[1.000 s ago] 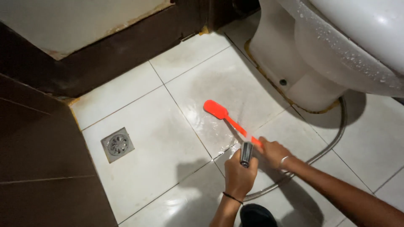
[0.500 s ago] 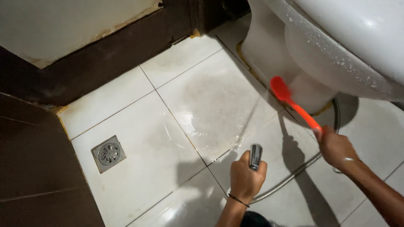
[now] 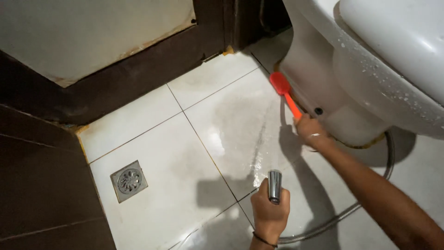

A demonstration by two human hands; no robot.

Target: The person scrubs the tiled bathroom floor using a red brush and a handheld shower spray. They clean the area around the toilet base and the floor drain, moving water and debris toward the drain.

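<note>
- Left hand (image 3: 269, 214) wrapped around chrome spray nozzle (image 3: 274, 186), fingers pressed tight on the grip, nozzle aimed forward across the floor tiles (image 3: 171, 157).
- Metal hose (image 3: 342, 214) running from nozzle, curving right and behind the toilet base (image 3: 323, 78).
- Right hand (image 3: 311, 131) gripping orange brush (image 3: 284, 95) by the handle end, fingers curled shut around it.
- Brush head pressed low against the toilet base, at the seam where base meets floor, toward the back corner.
- Progress, judged from surfaces: middle tile wet and glossy with a thin water streak ahead of the nozzle; looks rinsed already. Water droplets on the toilet bowl (image 3: 393, 69) side.
- Left to do, as judged: yellow-brown residue visible along the base joint and at the dark wall skirting (image 3: 138, 83); tile by the floor drain (image 3: 129, 180) looks drier.
- Brush: bright orange, slim straight handle, rounded oblong head; bristles not visible from this angle.
- Nozzle: short chrome cylinder, upright in the fist; cannot tell whether spraying right now.
</note>
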